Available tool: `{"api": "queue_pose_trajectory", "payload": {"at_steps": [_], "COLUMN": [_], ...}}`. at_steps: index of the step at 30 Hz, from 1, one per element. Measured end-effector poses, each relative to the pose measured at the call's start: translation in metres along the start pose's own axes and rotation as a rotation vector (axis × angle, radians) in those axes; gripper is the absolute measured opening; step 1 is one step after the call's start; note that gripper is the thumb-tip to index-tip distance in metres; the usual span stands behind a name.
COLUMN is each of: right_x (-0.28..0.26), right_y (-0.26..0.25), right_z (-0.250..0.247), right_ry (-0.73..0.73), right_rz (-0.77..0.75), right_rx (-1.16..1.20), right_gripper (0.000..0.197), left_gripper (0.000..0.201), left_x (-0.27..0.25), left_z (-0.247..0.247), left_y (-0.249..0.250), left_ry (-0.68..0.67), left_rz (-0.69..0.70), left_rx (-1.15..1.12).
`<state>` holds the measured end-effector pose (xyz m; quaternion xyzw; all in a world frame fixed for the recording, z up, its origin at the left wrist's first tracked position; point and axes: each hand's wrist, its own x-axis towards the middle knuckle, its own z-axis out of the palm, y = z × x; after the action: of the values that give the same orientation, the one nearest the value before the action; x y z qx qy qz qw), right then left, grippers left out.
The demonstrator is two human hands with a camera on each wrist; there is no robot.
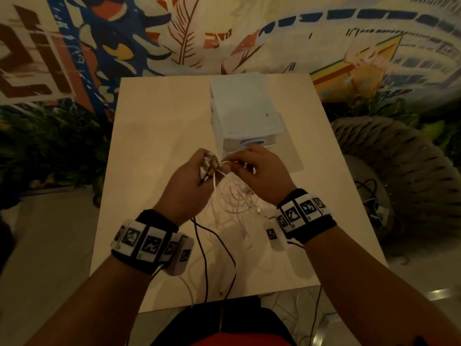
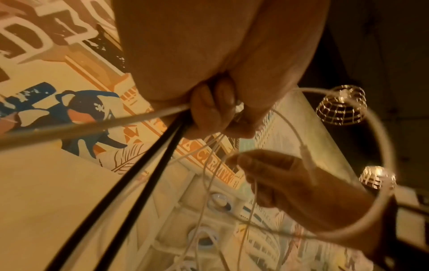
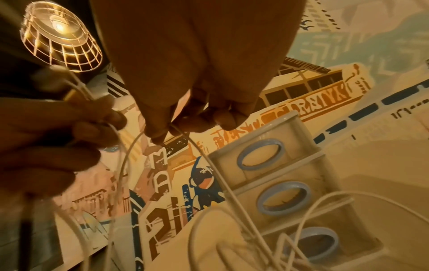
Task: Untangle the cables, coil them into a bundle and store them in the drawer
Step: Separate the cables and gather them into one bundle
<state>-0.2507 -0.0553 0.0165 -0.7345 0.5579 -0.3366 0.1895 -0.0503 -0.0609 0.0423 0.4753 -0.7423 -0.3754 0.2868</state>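
Pale table (image 1: pixel 154 116), mid-span: left hand (image 1: pixel 193 181) clutching cables (image 1: pixel 234 203), right hand (image 1: pixel 259 168) pinching one white strand (image 3: pixel 130 146) just beside, seemingly drawing rightward.

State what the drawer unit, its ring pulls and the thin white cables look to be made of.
Drawer unit: likely translucent white plastic, milky and smooth with moulded edges.
Ring pulls: apparently glossy pale blue plastic, with soft highlights.
Thin white cables: seemingly flexible plastic-sheathed wire with a smooth sheath, bending in loose loops.
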Motion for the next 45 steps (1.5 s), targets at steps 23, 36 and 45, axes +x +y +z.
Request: {"api": "queue_pose_trajectory", "payload": {"at_steps": [23, 36, 45], "right_x": [-0.043, -0.031, -0.025], "right_y": [0.058, 0.035, 0.005], "right_z": [0.032, 0.019, 0.021], "right_ry": [-0.420, -0.023, -0.067], "right_rz": [0.373, 0.145, 0.104], "right_rx": [-0.139, -0.204, -0.157], "right_gripper": [0.021, 0.031, 0.028], "left_gripper": [0.033, 0.052, 0.041], "left_x": [-0.010, -0.014, -0.018], "left_z": [-0.022, -0.025, 0.016], "left_y": [-0.011, -0.018, -0.032], "left_ry": [0.171, 0.081, -0.085], "left_rz": [0.168, 0.083, 0.112], "left_rx": [0.262, 0.366, 0.447]}}
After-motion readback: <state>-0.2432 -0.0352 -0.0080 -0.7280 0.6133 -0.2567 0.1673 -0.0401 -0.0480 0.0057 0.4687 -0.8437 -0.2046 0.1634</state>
